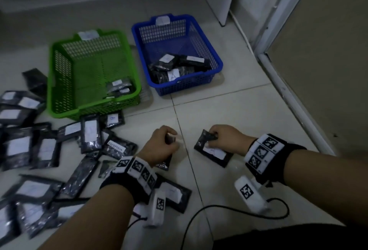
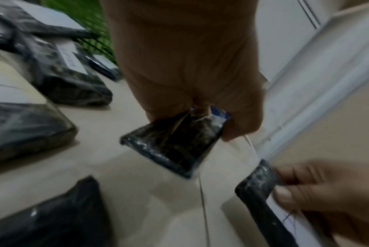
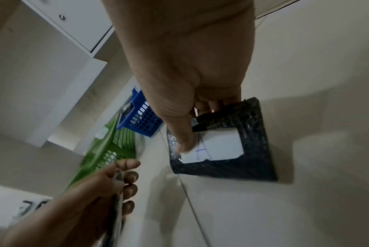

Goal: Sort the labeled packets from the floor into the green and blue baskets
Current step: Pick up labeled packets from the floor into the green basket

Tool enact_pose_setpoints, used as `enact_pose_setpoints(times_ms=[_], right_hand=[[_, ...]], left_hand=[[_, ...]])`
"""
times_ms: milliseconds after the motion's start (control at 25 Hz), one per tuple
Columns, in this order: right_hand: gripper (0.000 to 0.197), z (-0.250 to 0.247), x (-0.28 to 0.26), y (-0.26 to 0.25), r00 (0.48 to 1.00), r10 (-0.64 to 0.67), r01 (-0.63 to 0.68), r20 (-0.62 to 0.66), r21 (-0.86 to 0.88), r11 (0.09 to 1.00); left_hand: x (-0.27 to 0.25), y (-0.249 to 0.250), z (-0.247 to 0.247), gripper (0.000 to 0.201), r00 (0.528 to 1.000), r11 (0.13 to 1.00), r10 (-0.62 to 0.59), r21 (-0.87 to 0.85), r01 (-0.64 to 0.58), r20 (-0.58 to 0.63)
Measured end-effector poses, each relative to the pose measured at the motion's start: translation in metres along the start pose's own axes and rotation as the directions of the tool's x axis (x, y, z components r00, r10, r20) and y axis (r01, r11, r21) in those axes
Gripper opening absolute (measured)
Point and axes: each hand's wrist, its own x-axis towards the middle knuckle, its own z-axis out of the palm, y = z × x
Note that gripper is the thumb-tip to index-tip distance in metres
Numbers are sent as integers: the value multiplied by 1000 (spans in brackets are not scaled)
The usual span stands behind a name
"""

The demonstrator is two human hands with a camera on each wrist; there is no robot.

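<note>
Both forearms are bare, with no sleeves. Each wrist carries a black band (image 1: pixel 127 182) ringed with white blocks — every block printed with a black-and-white square marker (image 1: pixel 260 153). Under each wrist hangs a white rounded module with one more such marker on its face: the left one (image 1: pixel 157 208) is narrow, the right one (image 1: pixel 252 196) is broader. A thin black cable (image 1: pixel 209 209) runs from the modules and loops near the person's dark clothing (image 1: pixel 298 237) at the bottom right.
</note>
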Motion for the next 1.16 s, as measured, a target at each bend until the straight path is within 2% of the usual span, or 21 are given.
enact_pose_setpoints(times_ms=[40,80,120,160,200,240,280,320,400,520,640,720,760,800,880,1000,1040,1080,1120,1160], right_hand=[[19,-9,7,-12,999,-17,21,-42,105,994],[20,-17,15,-23,995,-31,51,-96,208,977],[21,-25,22,-34,988,-39,83,-151,302,950],[22,-32,30,-46,979,-51,122,-196,369,921],[25,-38,35,-57,970,-61,156,-236,410,899],[30,-44,42,-69,963,-74,187,-259,444,876],[33,-48,49,-81,964,-73,195,-257,493,848],[33,-52,54,-89,970,-61,187,-236,559,808],[30,-58,66,-103,978,-49,168,-205,615,770],[29,-65,83,-114,969,-84,209,-231,593,778],[27,-68,96,-116,972,-78,205,-223,634,745],[32,-70,102,-114,966,-101,232,-238,628,743],[37,-73,107,-113,960,-116,253,-253,619,744],[41,-77,111,-114,953,-131,277,-272,613,740],[42,-89,125,-118,928,-150,330,-341,567,755],[29,-100,150,-132,884,-170,367,-435,422,829],[28,-99,156,-136,881,-169,334,-442,327,884],[28,-94,164,-138,878,-160,288,-452,231,929],[30,-90,168,-138,869,-150,246,-471,148,958],[33,-86,173,-136,856,-149,220,-495,88,971]], left_hand=[[2,4,-11,21,995,969,-72,-240,55,-63],[5,7,-23,20,985,877,-136,-475,72,-102],[7,12,-33,22,977,729,-184,-682,59,-112],[10,16,-45,27,972,544,-210,-839,24,-108],[13,19,-54,31,970,364,-220,-931,-14,-100],[17,22,-64,34,966,242,-236,-969,-46,-105],[19,24,-73,36,962,185,-245,-980,-75,-120],[22,24,-79,36,959,176,-246,-979,-102,-144],[27,22,-89,34,952,215,-221,-962,-167,-214],[35,14,-96,36,934,309,-162,-915,-259,-319],[44,13,-97,32,925,318,-186,-911,-261,-330],[50,12,-97,38,924,324,-209,-914,-244,-320],[52,14,-98,42,915,353,-219,-902,-250,-339],[53,15,-100,43,895,398,-237,-878,-266,-379],[56,22,-107,43,820,515,-275,-797,-316,-503],[66,26,-127,39,650,689,-318,-640,-342,-690],[71,24,-135,37,590,755,-327,-580,-307,-738],[74,21,-142,37,551,818,-315,-515,-256,-773],[77,15,-148,38,544,869,-287,-453,-198,-788],[77,9,-154,37,563,910,-245,-387,-148,-790]])
